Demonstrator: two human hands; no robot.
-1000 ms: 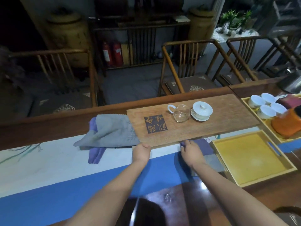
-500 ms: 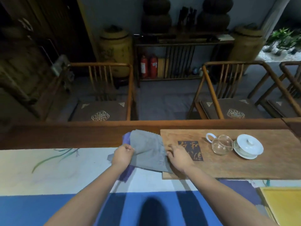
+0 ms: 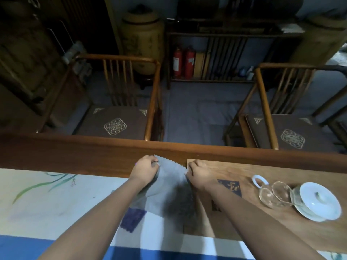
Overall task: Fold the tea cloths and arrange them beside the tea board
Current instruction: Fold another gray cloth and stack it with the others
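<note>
A grey tea cloth (image 3: 170,186) lies on the table just left of the wooden tea board (image 3: 262,220), its zigzag far edge lifted. My left hand (image 3: 145,169) pinches the cloth's far left corner. My right hand (image 3: 199,171) pinches its far right corner, over the board's left end. A purple cloth (image 3: 132,218) lies under the grey one, and only its near corner shows between my forearms.
On the tea board stand a glass pitcher (image 3: 272,194) and a white lidded cup on a saucer (image 3: 317,202). A white and blue table runner (image 3: 56,212) covers the table. Beyond the table's far edge stand two wooden chairs (image 3: 116,102).
My hands left the tea board's near edge and took the grey cloth by its sides, then slid to its far corners. The view moved left and closer.
</note>
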